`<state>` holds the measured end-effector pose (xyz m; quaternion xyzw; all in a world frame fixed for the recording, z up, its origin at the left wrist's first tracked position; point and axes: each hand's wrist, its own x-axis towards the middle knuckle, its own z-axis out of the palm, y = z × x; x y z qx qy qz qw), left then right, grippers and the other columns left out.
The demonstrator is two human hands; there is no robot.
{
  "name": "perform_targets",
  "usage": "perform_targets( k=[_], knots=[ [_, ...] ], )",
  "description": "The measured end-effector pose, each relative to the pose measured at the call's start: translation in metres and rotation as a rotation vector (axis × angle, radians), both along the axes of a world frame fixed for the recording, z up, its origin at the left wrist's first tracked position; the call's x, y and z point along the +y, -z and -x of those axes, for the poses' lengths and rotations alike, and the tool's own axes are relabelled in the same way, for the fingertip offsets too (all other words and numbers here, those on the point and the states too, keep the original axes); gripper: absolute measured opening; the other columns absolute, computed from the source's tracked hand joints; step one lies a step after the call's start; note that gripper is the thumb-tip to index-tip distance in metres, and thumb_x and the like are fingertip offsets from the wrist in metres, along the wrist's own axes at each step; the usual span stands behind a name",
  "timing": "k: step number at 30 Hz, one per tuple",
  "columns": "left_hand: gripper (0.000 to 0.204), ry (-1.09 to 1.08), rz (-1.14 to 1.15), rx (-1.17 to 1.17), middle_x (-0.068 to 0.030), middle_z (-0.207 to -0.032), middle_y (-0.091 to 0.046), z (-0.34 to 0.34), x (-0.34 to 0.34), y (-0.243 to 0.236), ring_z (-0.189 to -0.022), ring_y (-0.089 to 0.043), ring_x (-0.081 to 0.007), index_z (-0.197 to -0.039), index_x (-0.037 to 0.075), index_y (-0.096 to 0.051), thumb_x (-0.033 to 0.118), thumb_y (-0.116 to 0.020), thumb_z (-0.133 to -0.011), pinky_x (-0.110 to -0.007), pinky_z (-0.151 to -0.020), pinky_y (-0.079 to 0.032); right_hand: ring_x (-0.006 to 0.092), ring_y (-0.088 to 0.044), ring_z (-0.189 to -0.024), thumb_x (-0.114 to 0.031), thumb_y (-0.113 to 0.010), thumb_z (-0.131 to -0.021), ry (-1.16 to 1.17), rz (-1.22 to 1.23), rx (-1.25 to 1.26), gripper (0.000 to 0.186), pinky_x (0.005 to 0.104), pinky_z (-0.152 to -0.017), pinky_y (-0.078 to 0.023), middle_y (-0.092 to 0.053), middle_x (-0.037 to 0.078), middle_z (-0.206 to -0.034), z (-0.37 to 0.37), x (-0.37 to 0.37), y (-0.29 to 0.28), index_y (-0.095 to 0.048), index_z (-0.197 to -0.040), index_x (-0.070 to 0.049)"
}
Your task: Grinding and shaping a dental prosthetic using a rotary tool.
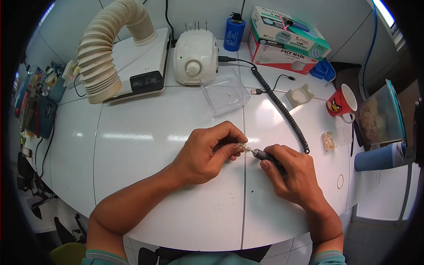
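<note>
My right hand (293,174) is wrapped round a dark rotary handpiece (263,155), its thin metal bit pointing left. Between thumb and fingertips, my left hand (210,152) pinches a small pale piece (241,145), too small for me to name. The bit's tip reaches this piece; whether they touch I cannot tell. Both hands are over the middle of the white table (176,212). From the white control box (193,62) with a round knob, a black coiled cord (281,105) runs toward my right hand.
A ribbed hose (97,53) curves over a white dust extractor (137,66). Beyond my hands lies a clear plastic tray (226,95). Mask boxes (287,44) stand at the back right, near a red mug (342,100). A small box of pale pieces (328,141) sits at right.
</note>
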<state>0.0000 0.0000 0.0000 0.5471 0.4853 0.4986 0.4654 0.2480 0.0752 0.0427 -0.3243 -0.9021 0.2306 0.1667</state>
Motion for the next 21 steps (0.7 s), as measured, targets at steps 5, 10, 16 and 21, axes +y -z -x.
perform_targets(
  k=[5, 10, 16, 21],
  knots=[
    [0.011, -0.005, -0.015, 0.006, -0.0107, -0.096, -0.077, -0.0001, 0.0003, -0.0001, -0.087, -0.074, -0.0137, -0.118, -0.005, -0.067, -0.004, -0.062, -0.108, -0.029, -0.082, -0.061, 0.0327, -0.066, -0.060, -0.020, -0.079, -0.100, 0.018, -0.004, 0.038, 0.015, 0.0428, -0.055, -0.049, -0.067, 0.011, -0.076, 0.0009, -0.0011, 0.0004, -0.072, -0.104, -0.008],
    [0.011, -0.004, -0.009, -0.001, -0.0111, -0.098, -0.078, -0.0005, 0.0008, -0.0018, -0.088, -0.076, -0.0140, -0.118, -0.005, -0.067, -0.004, -0.062, -0.108, -0.029, -0.084, -0.062, 0.0323, -0.065, -0.059, -0.019, -0.080, -0.100, 0.011, -0.009, 0.016, 0.015, 0.0426, -0.054, -0.049, -0.067, 0.010, -0.076, 0.0006, -0.0007, -0.0018, -0.072, -0.104, -0.008],
    [0.011, -0.003, -0.007, 0.000, -0.0118, -0.100, -0.078, 0.0003, 0.0002, -0.0018, -0.092, -0.078, -0.0147, -0.118, -0.005, -0.067, -0.005, -0.061, -0.108, -0.030, -0.085, -0.064, 0.0317, -0.064, -0.059, -0.019, -0.081, -0.099, 0.005, -0.006, 0.023, 0.014, 0.0424, -0.054, -0.048, -0.066, 0.010, -0.075, 0.0009, -0.0005, -0.0022, -0.073, -0.104, -0.008],
    [0.012, 0.005, -0.005, -0.012, -0.0121, -0.101, -0.079, 0.0005, 0.0002, -0.0022, -0.095, -0.079, -0.0155, -0.118, -0.005, -0.066, -0.006, -0.060, -0.108, -0.030, -0.087, -0.065, 0.0312, -0.064, -0.058, -0.018, -0.081, -0.098, -0.001, -0.003, 0.036, 0.014, 0.0423, -0.054, -0.048, -0.066, 0.010, -0.074, 0.0008, 0.0001, -0.0024, -0.073, -0.104, -0.008]
  ],
)
